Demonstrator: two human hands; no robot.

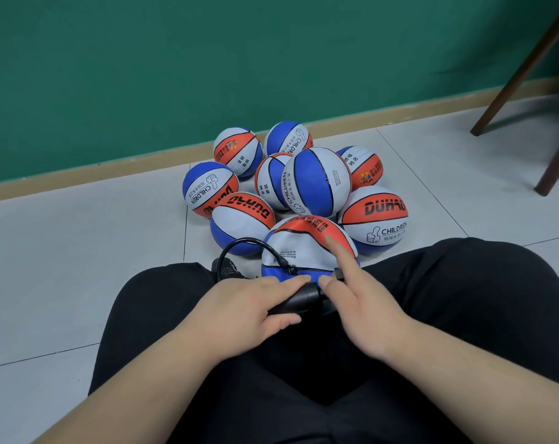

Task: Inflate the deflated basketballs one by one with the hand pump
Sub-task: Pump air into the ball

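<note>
A red, white and blue basketball (299, 248) sits on the floor between my knees, its surface a little wrinkled. The black hand pump (299, 299) lies just in front of it. Its black hose (239, 246) loops up on the left and ends at the ball's valve. My left hand (246, 304) grips the pump barrel, fingers over it and thumb under it. My right hand (364, 306) is spread, with its straight index finger pressing the ball's red panel and its other fingers beside the pump's end.
Several round basketballs (316, 182) of the same colours are piled on the grey tiled floor (79, 267) behind the near ball, close to the green wall (175, 59). Dark wooden chair legs (554, 161) stand at the far right. My black-trousered legs (464, 299) flank the ball.
</note>
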